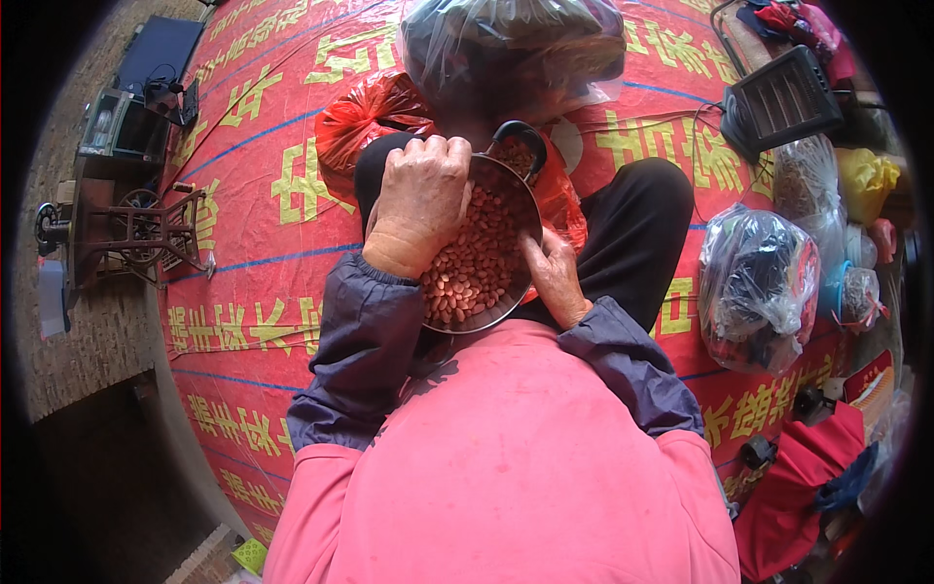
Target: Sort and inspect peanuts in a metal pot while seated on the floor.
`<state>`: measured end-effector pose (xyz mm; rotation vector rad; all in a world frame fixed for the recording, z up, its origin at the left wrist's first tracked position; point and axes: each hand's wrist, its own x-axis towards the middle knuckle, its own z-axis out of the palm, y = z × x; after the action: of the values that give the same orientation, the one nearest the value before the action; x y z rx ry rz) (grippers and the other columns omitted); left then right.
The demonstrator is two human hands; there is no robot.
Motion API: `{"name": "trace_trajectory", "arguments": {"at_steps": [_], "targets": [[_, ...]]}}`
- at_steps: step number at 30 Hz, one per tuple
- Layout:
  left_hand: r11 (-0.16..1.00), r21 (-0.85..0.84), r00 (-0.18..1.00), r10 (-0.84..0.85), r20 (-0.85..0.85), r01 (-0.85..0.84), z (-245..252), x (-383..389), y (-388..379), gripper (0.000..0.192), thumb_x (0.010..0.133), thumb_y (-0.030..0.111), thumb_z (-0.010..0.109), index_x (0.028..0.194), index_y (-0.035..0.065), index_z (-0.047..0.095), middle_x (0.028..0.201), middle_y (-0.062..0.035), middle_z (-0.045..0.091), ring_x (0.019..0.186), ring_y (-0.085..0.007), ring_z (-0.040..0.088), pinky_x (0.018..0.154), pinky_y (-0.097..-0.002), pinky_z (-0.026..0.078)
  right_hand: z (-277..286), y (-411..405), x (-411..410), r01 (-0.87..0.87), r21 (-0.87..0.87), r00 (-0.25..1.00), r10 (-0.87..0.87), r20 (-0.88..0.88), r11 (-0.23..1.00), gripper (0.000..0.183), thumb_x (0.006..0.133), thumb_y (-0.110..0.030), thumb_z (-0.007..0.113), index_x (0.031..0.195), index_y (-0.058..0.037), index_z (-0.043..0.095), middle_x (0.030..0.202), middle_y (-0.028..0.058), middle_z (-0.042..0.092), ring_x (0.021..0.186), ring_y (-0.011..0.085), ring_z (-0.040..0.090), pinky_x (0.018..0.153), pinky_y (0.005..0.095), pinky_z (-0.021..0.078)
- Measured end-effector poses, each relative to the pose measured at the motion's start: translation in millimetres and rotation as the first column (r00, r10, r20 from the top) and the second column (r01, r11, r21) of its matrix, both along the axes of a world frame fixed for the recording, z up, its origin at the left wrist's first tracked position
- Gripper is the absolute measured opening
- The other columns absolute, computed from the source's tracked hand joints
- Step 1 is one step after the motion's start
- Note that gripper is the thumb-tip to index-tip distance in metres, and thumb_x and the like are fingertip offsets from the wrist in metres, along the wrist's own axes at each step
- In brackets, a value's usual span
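Note:
A round metal pan (pixel 487 325) with black loop handles rests at my lap, holding many shelled peanuts (pixel 467 270). My left hand (pixel 425 193) lies over the pan's left side, its fingers curled at the far rim; whether anything is inside them is hidden. My right hand (pixel 556 274) grips the pan's right rim, thumb inside. Just beyond the pan, an opened red plastic bag (pixel 565 197) holds what look like unshelled peanuts (pixel 515 155), partly hidden by the black handle. A second red plastic bag (pixel 372 117) sits beyond my left hand.
A large clear plastic bag (pixel 514 62) of dark contents stands ahead. To the right are an electric heater (pixel 784 102) with a cord and another stuffed clear bag (pixel 762 292). A treadle sewing machine stand (pixel 139 226) is at left. Red sheeting (pixel 248 299) with yellow characters covers the floor.

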<state>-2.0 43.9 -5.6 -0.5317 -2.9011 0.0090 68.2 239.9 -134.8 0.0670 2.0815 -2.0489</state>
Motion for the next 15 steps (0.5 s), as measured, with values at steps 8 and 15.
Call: {"name": "trace_trajectory", "arguments": {"at_steps": [8,15], "targets": [[1.000,-0.008,1.000,-0.001,0.002,0.001,0.1,0.2,0.8,0.032,0.083,0.022,0.071,0.107,0.0057,0.061,0.094,-0.0120,0.065,0.090,-0.0308,0.065,0.073,-0.0444,0.050,-4.9,4.0,-0.7,-0.027,0.030,1.000,0.027,0.004,0.999,0.033,0.107,-0.026,0.056,0.110,0.0049,0.066,0.096,0.0013,0.067,0.089,0.0073,0.056,0.078,0.0265,0.0480],[1.000,-0.006,1.000,0.001,0.002,-0.001,-0.2,0.2,0.3,0.032,0.083,0.023,0.070,0.108,0.0056,0.061,0.094,-0.0118,0.065,0.090,-0.0307,0.065,0.073,-0.0442,0.050,-3.9,4.3,-0.7,-0.030,0.054,1.000,0.030,0.008,0.998,0.033,0.106,-0.026,0.056,0.108,0.0051,0.066,0.094,0.0015,0.067,0.087,0.0074,0.056,0.076,0.0267,0.0479]]}}
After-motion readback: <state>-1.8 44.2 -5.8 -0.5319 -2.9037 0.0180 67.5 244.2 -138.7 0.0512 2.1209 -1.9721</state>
